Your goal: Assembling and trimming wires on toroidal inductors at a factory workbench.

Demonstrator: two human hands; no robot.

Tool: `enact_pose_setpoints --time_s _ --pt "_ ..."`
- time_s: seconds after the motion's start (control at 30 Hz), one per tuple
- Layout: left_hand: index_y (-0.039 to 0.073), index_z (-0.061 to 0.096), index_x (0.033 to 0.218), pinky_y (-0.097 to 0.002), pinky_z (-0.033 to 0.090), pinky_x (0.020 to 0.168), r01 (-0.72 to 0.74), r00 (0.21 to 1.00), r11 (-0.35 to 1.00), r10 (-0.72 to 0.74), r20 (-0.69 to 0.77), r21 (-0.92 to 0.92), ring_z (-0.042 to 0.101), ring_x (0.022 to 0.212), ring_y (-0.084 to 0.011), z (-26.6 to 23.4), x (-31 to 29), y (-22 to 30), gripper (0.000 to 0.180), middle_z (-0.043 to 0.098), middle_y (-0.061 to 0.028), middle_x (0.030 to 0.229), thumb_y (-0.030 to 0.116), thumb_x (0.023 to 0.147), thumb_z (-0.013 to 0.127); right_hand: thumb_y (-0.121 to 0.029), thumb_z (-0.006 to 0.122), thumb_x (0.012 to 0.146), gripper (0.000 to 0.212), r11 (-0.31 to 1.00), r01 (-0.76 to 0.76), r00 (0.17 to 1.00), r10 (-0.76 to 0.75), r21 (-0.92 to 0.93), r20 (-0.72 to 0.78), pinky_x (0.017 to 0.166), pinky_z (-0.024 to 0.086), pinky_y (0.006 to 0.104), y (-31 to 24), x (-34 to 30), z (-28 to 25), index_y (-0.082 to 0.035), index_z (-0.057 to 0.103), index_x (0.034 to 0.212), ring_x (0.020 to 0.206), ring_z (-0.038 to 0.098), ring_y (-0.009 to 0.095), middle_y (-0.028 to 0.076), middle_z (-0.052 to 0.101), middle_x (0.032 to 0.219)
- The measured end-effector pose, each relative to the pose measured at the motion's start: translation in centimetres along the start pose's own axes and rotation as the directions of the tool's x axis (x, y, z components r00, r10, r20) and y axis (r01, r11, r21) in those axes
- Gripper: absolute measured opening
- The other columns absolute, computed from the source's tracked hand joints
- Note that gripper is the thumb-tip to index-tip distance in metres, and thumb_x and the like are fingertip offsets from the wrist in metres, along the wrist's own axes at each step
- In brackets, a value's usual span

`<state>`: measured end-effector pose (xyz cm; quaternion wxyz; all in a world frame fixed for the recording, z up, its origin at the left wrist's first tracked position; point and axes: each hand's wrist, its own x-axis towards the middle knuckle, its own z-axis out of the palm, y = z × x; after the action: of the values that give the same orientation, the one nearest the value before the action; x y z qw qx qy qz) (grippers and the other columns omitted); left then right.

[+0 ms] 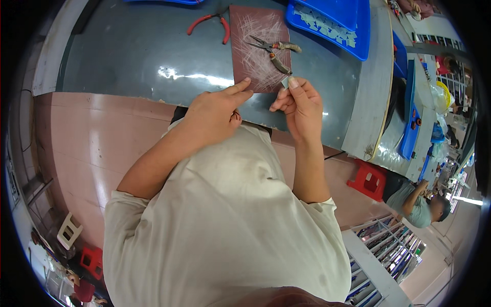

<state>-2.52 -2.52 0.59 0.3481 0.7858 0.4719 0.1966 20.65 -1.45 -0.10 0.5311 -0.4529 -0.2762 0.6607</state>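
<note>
My right hand [303, 102] pinches a small flat pale piece [285, 82] between thumb and fingertips, over the lower right corner of a reddish-brown scratched sheet [248, 56]. My left hand [217, 110] hovers at the table's near edge, its index and middle fingers stretched toward the sheet. Its other fingers curl in around something small, dark and reddish that I cannot make out. On the sheet lie needle-nose pliers [279, 62] with worn handles, spread apart, just beyond my right hand. Farther left, a red-handled hand tool [225, 30] rests partly beside the sheet, its jaws cut off by the picture.
A blue tray [363, 43] with many small pale pieces [327, 28] stands at the far right of the grey tabletop [148, 56]. Another blue tray edge [169, 1] shows at the top. On the right are a red stool [367, 180] and a seated person [419, 210].
</note>
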Motion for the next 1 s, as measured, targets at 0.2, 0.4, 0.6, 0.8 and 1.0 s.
enact_pose_setpoints --time_s 0.2,0.4,0.6,0.8,1.0 --pt "0.005 0.068 0.131 -0.0389 0.059 0.08 -0.001 1.0 1.0 0.0 0.006 0.018 0.074 0.091 -0.0301 0.2 0.1 0.0 0.051 0.058 -0.0067 0.15 0.002 0.08 0.062 -0.019 0.065 0.104 0.019 0.986 -0.046 0.996 0.034 -0.161 -0.079 0.059 0.058 0.0298 0.4 -0.1 -1.2 0.0 0.063 0.105 0.065 0.068 0.015 0.011 0.071 0.084" --pt "0.005 0.068 0.131 -0.0389 0.059 0.082 -0.019 1.0 0.999 0.019 -0.004 0.025 0.074 0.092 -0.0298 0.2 0.1 -0.3 0.051 0.058 -0.0067 0.15 0.002 0.081 0.062 -0.015 0.069 0.099 0.019 0.772 0.001 0.991 -0.085 -0.636 -0.101 0.058 0.052 0.0286 -0.3 0.4 0.1 0.003 0.07 0.097 0.064 0.063 0.01 0.006 0.07 0.079" --pt "0.006 0.066 0.133 -0.0395 0.059 0.084 -0.011 1.0 0.999 0.01 0.019 0.046 0.074 0.097 -0.0306 0.2 0.3 0.1 0.053 0.058 -0.0063 0.151 0.002 0.081 0.062 -0.018 0.07 0.091 0.021 0.197 0.222 0.961 -0.211 -0.955 0.179 0.067 0.054 0.0467 0.1 1.5 1.4 0.002 0.073 0.083 0.068 0.069 0.036 0.02 0.07 0.075" --pt "0.008 0.066 0.133 -0.04 0.059 0.086 0.005 1.0 0.999 -0.006 0.018 0.044 0.073 0.102 -0.0301 0.5 0.3 0.0 0.052 0.057 -0.0058 0.151 0.003 0.081 0.06 -0.02 0.064 0.094 0.021 -0.103 0.11 0.937 -0.32 -0.989 0.138 0.069 0.054 0.0521 -1.6 2.5 1.0 -0.002 0.069 0.084 0.075 0.069 0.043 0.022 0.07 0.08" --pt "0.007 0.066 0.133 -0.0394 0.059 0.085 0.015 0.999 1.0 -0.016 0.046 0.028 0.073 0.099 -0.0306 -0.1 0.5 0.0 0.052 0.057 -0.0063 0.151 0.003 0.081 0.061 -0.012 0.068 0.081 0.012 -0.642 0.359 0.806 -0.153 -0.678 0.571 0.065 0.052 0.0403 0.1 0.3 1.7 -0.007 0.063 0.091 0.069 0.069 0.027 0.007 0.065 0.079"
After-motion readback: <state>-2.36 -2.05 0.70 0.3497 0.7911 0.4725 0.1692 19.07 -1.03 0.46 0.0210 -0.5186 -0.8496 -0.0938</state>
